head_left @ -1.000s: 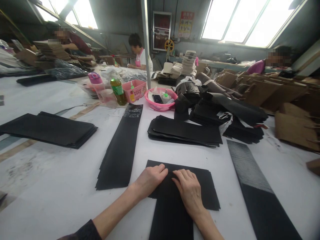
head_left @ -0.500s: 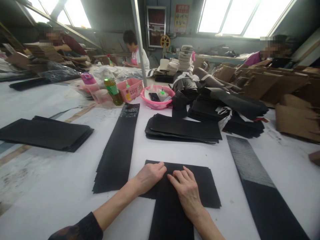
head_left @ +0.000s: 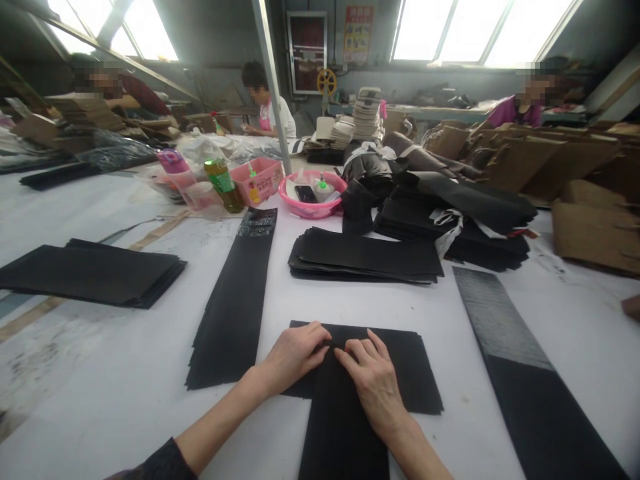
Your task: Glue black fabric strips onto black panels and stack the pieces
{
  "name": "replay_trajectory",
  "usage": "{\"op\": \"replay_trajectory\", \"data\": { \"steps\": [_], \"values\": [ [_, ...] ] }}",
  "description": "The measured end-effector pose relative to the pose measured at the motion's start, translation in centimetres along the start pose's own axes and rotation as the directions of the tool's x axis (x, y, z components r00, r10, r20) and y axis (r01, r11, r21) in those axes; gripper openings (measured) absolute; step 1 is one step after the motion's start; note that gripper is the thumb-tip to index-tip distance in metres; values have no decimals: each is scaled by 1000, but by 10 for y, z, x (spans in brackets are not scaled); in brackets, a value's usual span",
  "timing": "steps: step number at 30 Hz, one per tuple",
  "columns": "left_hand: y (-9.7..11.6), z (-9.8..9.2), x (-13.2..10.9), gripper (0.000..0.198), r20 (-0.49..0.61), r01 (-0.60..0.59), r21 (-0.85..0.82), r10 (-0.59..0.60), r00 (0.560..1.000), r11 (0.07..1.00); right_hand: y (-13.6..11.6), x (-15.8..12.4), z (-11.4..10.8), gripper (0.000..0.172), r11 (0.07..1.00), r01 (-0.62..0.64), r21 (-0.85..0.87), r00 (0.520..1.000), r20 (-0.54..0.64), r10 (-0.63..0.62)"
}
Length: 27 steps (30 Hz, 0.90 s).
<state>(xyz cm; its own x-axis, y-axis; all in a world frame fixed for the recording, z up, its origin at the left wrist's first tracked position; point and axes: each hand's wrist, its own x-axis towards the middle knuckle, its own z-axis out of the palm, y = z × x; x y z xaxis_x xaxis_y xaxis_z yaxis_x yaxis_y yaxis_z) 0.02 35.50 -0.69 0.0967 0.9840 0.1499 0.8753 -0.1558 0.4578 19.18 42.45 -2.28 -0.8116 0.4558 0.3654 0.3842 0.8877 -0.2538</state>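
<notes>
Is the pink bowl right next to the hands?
No, the pink bowl sits far across the table, beyond a black stack.

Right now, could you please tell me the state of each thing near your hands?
Left hand: open, fingertips at the strip's far end.
Right hand: open, palm down on the strip.
Narrow black paper strip: flat, lying across the sheet.
Wide black paper sheet: flat, beneath the strip.
Green plastic bottle: upright.

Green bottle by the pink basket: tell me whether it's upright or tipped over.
Upright: the green bottle stands on its base, cap on top, beside the pink basket.
</notes>
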Motion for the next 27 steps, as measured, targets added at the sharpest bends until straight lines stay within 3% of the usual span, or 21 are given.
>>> {"op": "replay_trajectory", "data": {
  "steps": [3, 6, 10, 15, 20, 27],
  "values": [
    [-2, -3, -5, 17, -1, 44, -88, -44, 999, 995, 1, -1, 2, 20, 999, -29, 14, 1000, 4, 29],
    [-4, 0, -7, 23, 1, 63, -69, -63, 998, 996, 2, -3, 6, 21, 997, -79, 3, 996, -29, 79],
    [-6, 4, -7, 27, 26, 7, 30, -8, 1000, 1000, 6, -4, 9, 47, 992, -118, -42, 992, -58, 116],
    [-11, 8, -9, 25, 36, -71, 203, 66, 997, 976, 9, -3, 9, 43, 992, -118, -33, 993, 1, 118],
    [-14, 9, -11, 30, 58, -201, 429, 195, 979, 881, 10, -2, 8, 44, 989, -93, -113, 993, 66, 100],
    [-6, 2, -14, 38, 137, -259, 532, 221, 966, 806, 9, -2, 9, 48, 981, -54, -189, 989, 123, 78]
  ]
}}
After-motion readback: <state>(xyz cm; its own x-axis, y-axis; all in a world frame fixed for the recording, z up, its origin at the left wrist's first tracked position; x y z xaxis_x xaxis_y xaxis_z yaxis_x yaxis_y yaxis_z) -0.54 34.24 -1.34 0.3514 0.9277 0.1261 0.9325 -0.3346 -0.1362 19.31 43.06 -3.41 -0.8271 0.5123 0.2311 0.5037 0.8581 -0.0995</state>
